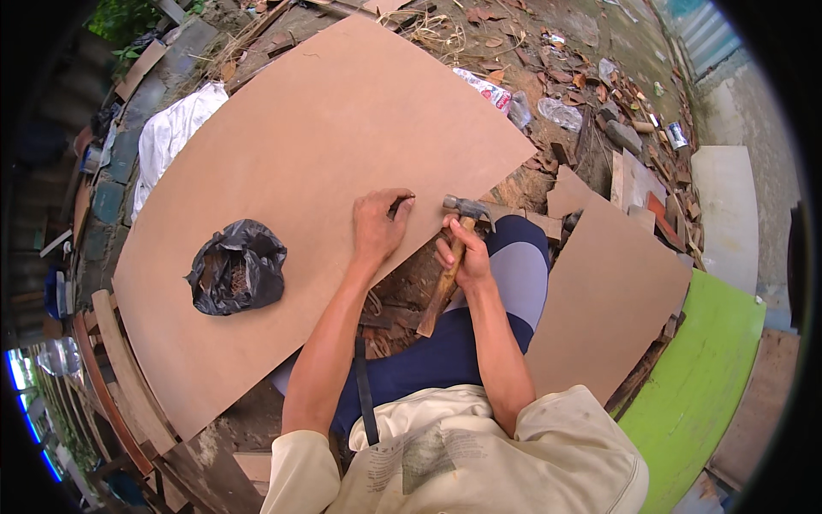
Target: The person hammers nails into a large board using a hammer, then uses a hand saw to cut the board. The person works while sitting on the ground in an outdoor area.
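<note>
A large brown board [282, 128] lies flat in front of me. On it rests my left hand [379, 227], fingers curled and thumb and forefinger pinched near the right edge; whatever they hold is too small to make out. In my right hand [469, 257] is a claw hammer [439, 300] with a metal head and worn wooden handle. I grip it high, close under the head, which sits just right of my left fingertips. Left of my left forearm, an open black plastic bag [237, 267] stands on the board, with a heap of small thin brown pieces, like nails, inside.
A smaller brown board [599, 283] lies right of my knee, beside a lime-green panel [698, 385]. White sacking [175, 137] lies by the large board's far left edge. Wood scraps, dry leaves, litter and a stone [623, 137] cover the ground beyond. Planks [128, 368] stand at left.
</note>
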